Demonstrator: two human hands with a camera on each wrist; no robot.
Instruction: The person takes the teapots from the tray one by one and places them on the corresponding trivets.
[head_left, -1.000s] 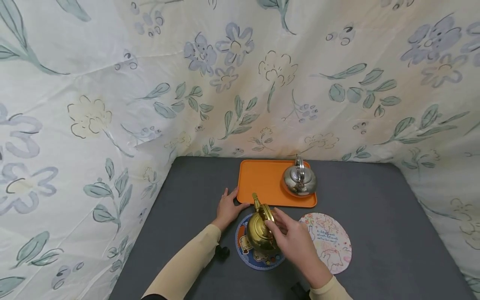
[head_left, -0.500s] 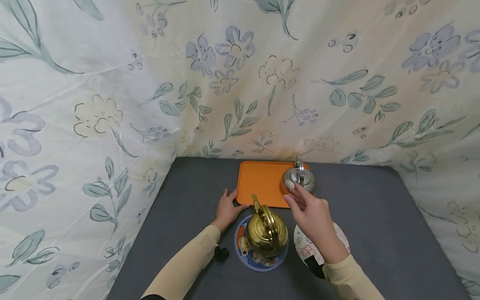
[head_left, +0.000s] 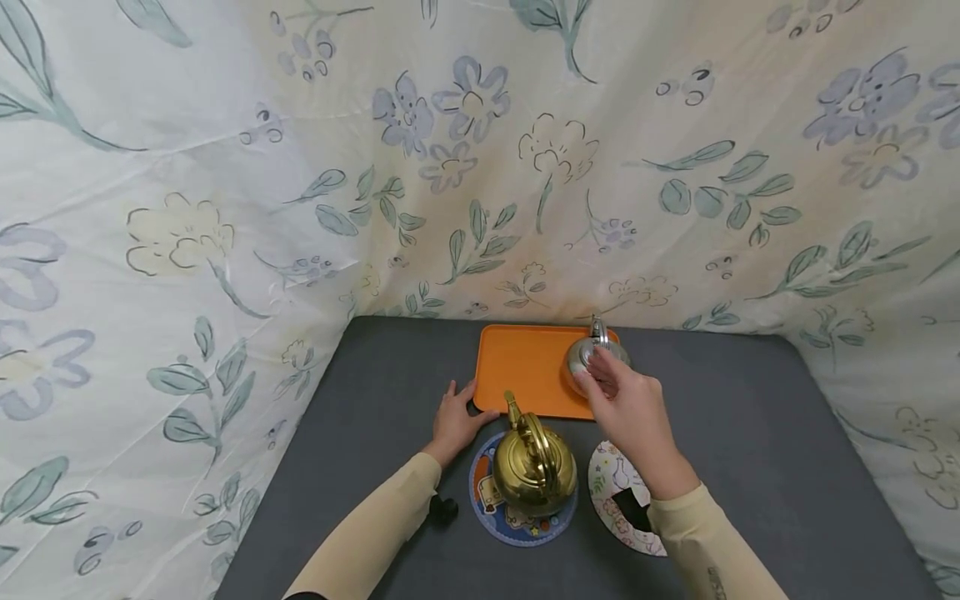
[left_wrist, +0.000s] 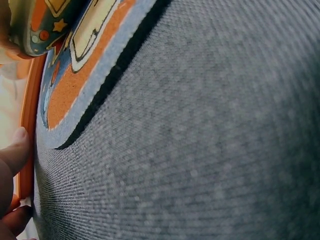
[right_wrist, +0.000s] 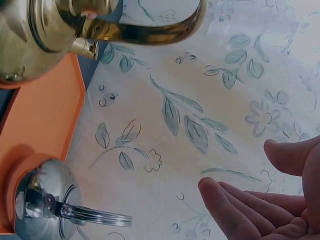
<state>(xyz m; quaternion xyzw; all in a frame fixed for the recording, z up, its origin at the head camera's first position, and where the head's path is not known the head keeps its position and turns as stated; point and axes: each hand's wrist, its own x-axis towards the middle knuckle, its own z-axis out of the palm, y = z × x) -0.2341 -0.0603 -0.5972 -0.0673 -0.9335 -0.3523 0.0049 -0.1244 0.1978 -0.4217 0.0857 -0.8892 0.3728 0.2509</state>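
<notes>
My right hand [head_left: 632, 412] hovers in front of and partly over a silver kettle [head_left: 579, 353], its thumb and fingers apart with nothing between them. In the right wrist view the silver kettle [right_wrist: 55, 192] has its handle upright and stands clear of the fingertips. It sits on the right part of an orange tray [head_left: 517, 367]. My left hand [head_left: 453, 421] touches the tray's near left corner, thumb along the front edge and fingers spread up the side. Just right of it, a gold kettle [head_left: 528, 475] stands on a blue cartoon-printed round mat [head_left: 482, 518], spout towards the tray.
A white and pink printed round mat [head_left: 609, 479] lies on the right, partly hidden under my right forearm. Everything rests on a dark grey cloth-covered table [head_left: 720, 400]. A floral curtain [head_left: 555, 208] hangs behind and along the left side.
My right hand has let go of the gold kettle's handle and moved right and forward to the silver kettle. The gold kettle stays on the blue mat; my left hand has not moved.
</notes>
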